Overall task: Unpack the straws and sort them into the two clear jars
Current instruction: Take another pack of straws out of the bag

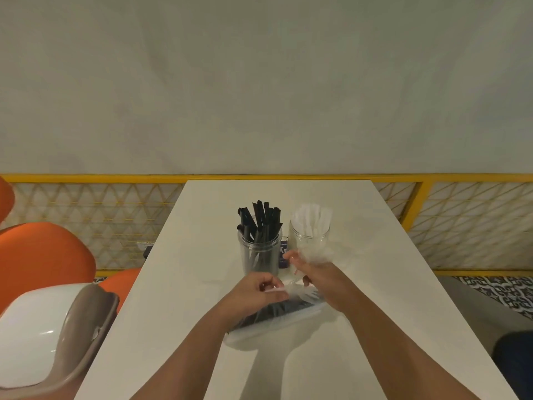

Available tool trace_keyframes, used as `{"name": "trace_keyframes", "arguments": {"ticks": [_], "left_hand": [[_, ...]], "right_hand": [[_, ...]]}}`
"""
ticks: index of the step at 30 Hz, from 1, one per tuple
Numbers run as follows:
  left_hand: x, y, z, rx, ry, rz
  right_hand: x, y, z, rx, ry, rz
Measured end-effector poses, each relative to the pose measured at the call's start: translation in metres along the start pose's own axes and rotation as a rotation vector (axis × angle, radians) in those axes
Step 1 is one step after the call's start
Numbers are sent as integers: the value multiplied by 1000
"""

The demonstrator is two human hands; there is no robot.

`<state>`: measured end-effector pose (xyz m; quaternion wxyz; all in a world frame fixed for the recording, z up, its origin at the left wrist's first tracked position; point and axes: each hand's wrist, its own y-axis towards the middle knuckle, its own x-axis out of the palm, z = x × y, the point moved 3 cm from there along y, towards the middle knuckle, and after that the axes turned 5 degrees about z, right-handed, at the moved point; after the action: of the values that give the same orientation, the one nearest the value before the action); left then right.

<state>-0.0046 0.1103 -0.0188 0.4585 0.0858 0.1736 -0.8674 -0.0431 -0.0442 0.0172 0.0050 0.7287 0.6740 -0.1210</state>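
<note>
Straws in bag: the packed straws, dark ones, lie inside a clear plastic bag on the tabletop, under and between both hands.
Left hand: the left hand has its fingers curled and pinches a thin white strip at the top of the bag. It is probably the bag's edge, though blur makes that uncertain.
Right hand: the right hand is raised just beyond the left hand, and its fingertips pinch clear film of the bag, drawn up in front of the right jar.
Left jar: the left jar stands upright just beyond the left hand, with black straws poking above its rim.
Right jar: the right jar stands just beyond the right hand, close beside the left jar, and holds white straws.
Writing: a purple packet between the jars bears white lettering, mostly hidden and not readable.
Surroundings: orange chairs and a white chair stand well left of the left hand. A yellow railing runs beyond the tabletop's far end.
</note>
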Motion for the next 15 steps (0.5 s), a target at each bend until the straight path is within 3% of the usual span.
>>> {"name": "trace_keyframes", "arguments": {"ticks": [3, 7, 10, 15], "left_hand": [[0, 0, 5, -17, -1, 4], [-10, -3, 10, 59, -9, 25], [-12, -4, 15, 59, -66, 44], [-8, 0, 22, -20, -428, 126]], "right_hand": [[-5, 6, -12, -97, 71, 2], [-20, 8, -19, -193, 422, 86], [-31, 10, -10, -168, 662, 54], [-5, -1, 26, 59, 220, -165]]}}
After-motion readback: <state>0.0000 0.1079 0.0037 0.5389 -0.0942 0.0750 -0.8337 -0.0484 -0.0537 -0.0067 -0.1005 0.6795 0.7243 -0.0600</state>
